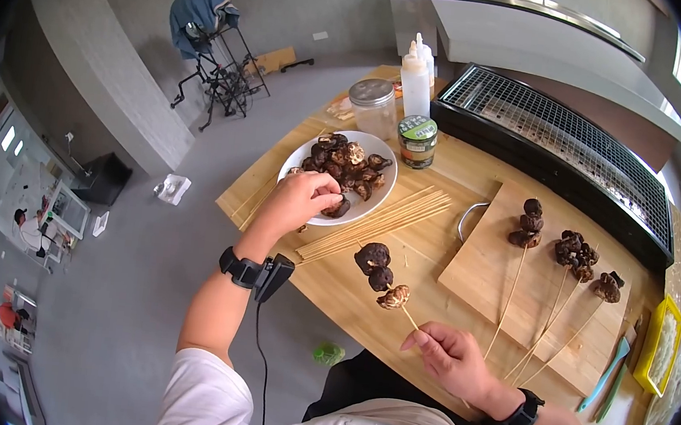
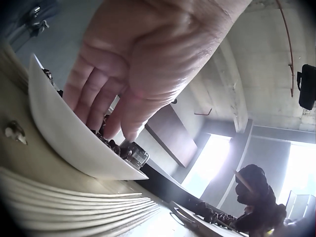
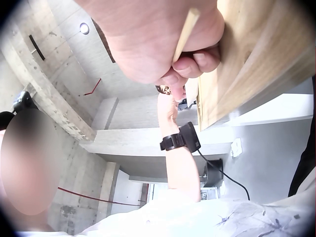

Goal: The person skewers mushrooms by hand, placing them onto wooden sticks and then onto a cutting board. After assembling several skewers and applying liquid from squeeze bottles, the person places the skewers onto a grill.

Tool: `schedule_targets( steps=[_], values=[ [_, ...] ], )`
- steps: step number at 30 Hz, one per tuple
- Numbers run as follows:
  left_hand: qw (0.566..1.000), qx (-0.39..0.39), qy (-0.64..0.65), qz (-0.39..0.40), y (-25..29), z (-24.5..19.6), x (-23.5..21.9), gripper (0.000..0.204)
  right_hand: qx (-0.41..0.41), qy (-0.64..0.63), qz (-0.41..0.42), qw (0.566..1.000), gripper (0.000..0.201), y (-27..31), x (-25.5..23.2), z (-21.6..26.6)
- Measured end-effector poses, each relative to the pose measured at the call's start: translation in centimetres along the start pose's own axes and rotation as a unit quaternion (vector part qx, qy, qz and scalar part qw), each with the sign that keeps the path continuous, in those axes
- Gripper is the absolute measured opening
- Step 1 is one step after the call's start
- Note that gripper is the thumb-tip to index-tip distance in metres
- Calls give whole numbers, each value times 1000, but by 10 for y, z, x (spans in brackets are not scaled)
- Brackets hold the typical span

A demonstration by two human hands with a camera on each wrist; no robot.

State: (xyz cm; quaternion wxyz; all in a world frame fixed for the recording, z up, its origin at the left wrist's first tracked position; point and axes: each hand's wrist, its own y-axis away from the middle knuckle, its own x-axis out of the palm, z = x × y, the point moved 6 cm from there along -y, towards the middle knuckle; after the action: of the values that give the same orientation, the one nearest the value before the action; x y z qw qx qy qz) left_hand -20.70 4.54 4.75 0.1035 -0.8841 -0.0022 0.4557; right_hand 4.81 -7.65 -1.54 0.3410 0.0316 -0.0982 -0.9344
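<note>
My left hand (image 1: 302, 198) reaches over the near edge of a white oval plate (image 1: 386, 186) heaped with dark brown shiitake mushrooms (image 1: 334, 155). Its thumb and fingertips pinch one mushroom (image 1: 338, 207) at the plate's near side. In the left wrist view the fingers dip behind the plate's rim, so their tips are partly hidden. My right hand (image 1: 458, 359) grips a bamboo skewer (image 1: 410, 316) low on its stick, tilted up toward the left. Several mushrooms (image 1: 374, 257) are threaded near its upper end, the lowest one cut with pale marks.
Loose bamboo skewers (image 1: 385, 224) lie beside the plate. Filled mushroom skewers (image 1: 575, 255) rest on a wooden board (image 1: 476, 264) at right. Behind stand a glass jar (image 1: 373, 110), a green-lidded jar (image 1: 417, 142), squeeze bottles (image 1: 415, 83) and a black grill (image 1: 555, 144). A yellow tray (image 1: 658, 345) sits far right.
</note>
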Motion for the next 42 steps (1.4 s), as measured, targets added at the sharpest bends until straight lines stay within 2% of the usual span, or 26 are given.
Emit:
schedule_targets(
  steps=[3,5,6,8,12,14,15,16,17,18,19,22,23,25,27,33,36,42],
  values=[
    [997,29,-65,-31,-9,-1,0,15,3,5,-3,1000,22,1,-1,2],
    [983,81,-154,-60,-16,-7,0,17,6,8,-3,1000,22,1,-1,2],
    [983,80,-154,-61,-21,-5,3,17,4,8,-3,1000,22,1,-1,2],
    [967,116,-226,-36,-30,-4,12,17,2,9,-2,1000,23,1,-1,2],
    [963,96,-250,-3,-38,1,17,16,2,-4,-6,1000,22,2,-2,4],
    [987,29,-155,9,-36,5,7,15,5,-4,-9,1000,22,2,-3,4],
    [987,30,-156,10,-32,5,4,15,10,-11,-9,1000,22,2,-3,3],
    [1000,-21,9,22,-26,10,2,15,14,-17,-8,1000,22,2,-2,3],
    [982,-71,174,32,-18,13,2,14,14,-18,-7,1000,22,2,-2,2],
    [958,-59,276,58,-7,8,2,12,11,-30,-5,999,22,1,-1,2],
    [958,-60,276,56,2,4,1,12,9,-42,-3,999,22,1,-1,2],
    [890,-18,448,78,26,-5,8,15,-9,-41,1,999,23,1,-1,2],
    [890,-18,449,76,33,-5,10,15,-9,-39,2,999,23,1,0,2],
    [849,-19,521,83,43,-11,13,16,-12,-35,0,999,23,1,0,2],
    [848,-15,523,85,48,-9,19,16,-10,-38,2,999,23,1,0,2],
    [799,-38,593,94,60,-9,34,21,-10,-44,10,999,24,2,0,3],
    [809,-31,580,88,62,-6,38,23,-12,-40,14,999,24,2,1,3],
    [802,-40,590,77,63,-8,40,27,-12,-30,19,999,24,2,1,3]
  ],
)
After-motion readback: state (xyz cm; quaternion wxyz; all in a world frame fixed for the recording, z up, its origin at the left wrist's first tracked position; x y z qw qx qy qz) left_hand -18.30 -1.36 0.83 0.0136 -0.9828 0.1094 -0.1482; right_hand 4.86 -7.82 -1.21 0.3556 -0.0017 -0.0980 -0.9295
